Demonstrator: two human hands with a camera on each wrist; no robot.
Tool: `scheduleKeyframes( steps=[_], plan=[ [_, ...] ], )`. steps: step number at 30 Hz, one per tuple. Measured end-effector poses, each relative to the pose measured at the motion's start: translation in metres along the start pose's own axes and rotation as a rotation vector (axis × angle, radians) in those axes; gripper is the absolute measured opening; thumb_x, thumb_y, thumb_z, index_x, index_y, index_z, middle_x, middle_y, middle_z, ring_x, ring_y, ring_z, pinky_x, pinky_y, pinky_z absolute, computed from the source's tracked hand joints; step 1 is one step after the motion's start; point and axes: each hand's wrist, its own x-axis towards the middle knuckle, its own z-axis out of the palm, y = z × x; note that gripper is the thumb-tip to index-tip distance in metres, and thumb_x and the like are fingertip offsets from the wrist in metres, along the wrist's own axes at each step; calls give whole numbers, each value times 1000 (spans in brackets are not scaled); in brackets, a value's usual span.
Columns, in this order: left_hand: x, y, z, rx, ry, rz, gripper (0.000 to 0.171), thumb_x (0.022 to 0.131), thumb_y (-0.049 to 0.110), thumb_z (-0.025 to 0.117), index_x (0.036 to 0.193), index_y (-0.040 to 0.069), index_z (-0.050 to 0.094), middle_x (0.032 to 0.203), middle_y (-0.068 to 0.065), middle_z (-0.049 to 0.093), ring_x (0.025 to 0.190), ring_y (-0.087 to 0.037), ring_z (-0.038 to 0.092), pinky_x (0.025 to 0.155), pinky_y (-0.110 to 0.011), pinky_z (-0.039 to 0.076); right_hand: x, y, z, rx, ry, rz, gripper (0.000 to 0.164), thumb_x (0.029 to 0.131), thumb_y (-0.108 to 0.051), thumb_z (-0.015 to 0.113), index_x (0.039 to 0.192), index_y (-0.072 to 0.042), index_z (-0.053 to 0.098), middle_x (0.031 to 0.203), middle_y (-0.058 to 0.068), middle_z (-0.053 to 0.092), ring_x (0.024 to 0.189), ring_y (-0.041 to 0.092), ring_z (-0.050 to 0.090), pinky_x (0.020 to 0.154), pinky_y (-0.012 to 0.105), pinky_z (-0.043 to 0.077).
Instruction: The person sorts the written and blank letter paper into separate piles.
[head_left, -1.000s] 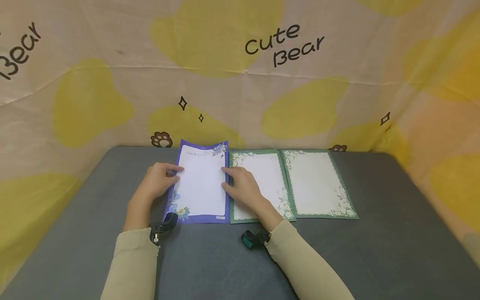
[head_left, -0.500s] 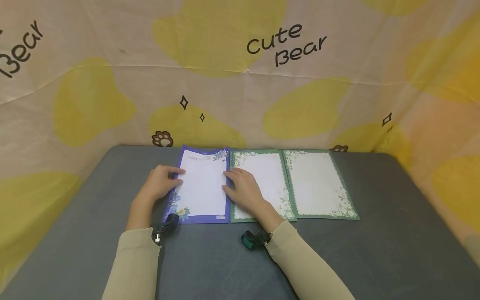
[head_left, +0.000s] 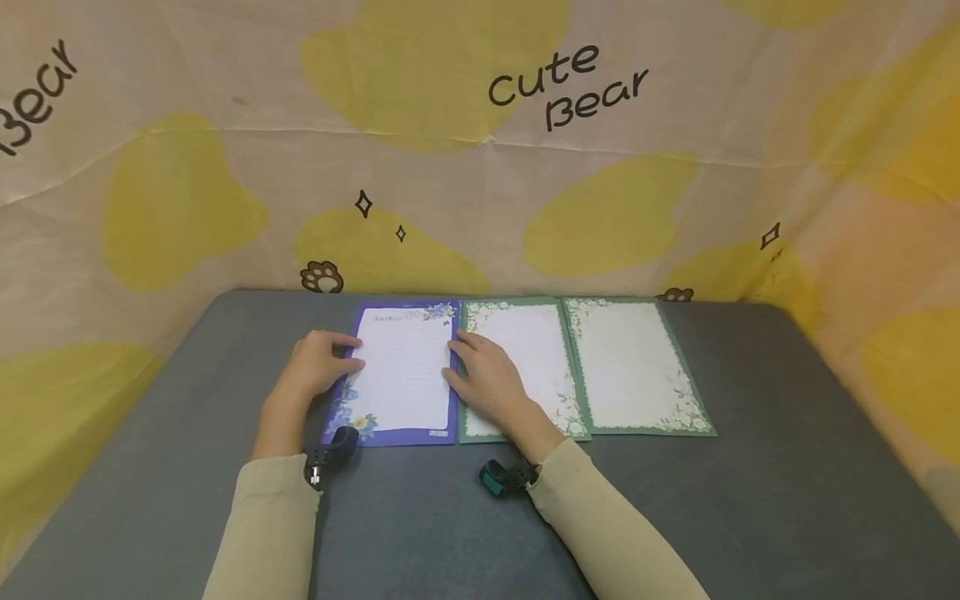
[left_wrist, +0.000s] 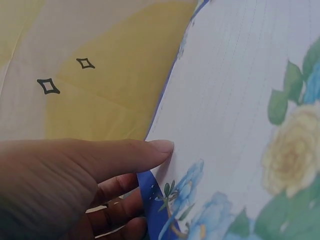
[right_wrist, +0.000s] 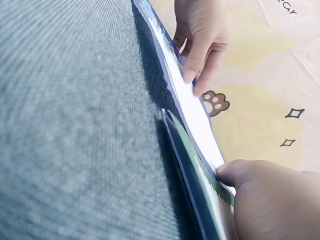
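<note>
Now that its top has flattened, I judge the purple sheet nearly settled left of frame centre, my left grip pinching it, my right grip touching its edge, pinch uncertain.

PLACE: cloth-screened nook, room type unclear | SIGNS: printed "Cute Bear" cloth along far and side edges of grey desk

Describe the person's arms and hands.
Long, plain beige sleeves cover both forearms. Each wrist wears a black band; the right wrist's shows a green patch. The left hand and right hand wear no gloves.
</note>
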Motion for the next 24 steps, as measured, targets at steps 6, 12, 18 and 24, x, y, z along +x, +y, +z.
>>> scheduleKeyframes(
  steps=[6,12,18,24],
  plan=[
    [-4,5,-4,26,3,-1,52,93,24,70,138,-1,59,148,-32,49,141,-54,39,116,-67,32,-2,0,-1,-5,84,-35,42,97,-33,66,132,-9,67,147,10,59,139,27,54,118,41,42],
    [-8,20,-2,70,45,62,50,96,26,66,138,-1,59,142,-32,54,134,-52,47,112,-67,36,-12,3,-4,1,151,-62,35,96,-29,68,124,-9,71,141,10,64,134,28,58,116,42,44],
    [-5,40,11,68,56,143,45,98,26,62,136,1,62,136,-30,59,126,-48,55,108,-64,42,-25,14,-11,10,204,-53,32,94,-26,70,121,-9,73,136,12,67,130,30,60,113,45,46],
    [-2,59,29,64,39,245,41,98,24,63,131,1,65,137,-25,60,133,-44,52,113,-59,40,-41,32,-20,-22,263,-8,26,93,-23,70,113,-8,75,127,12,72,123,31,65,109,46,49]
  ],
)
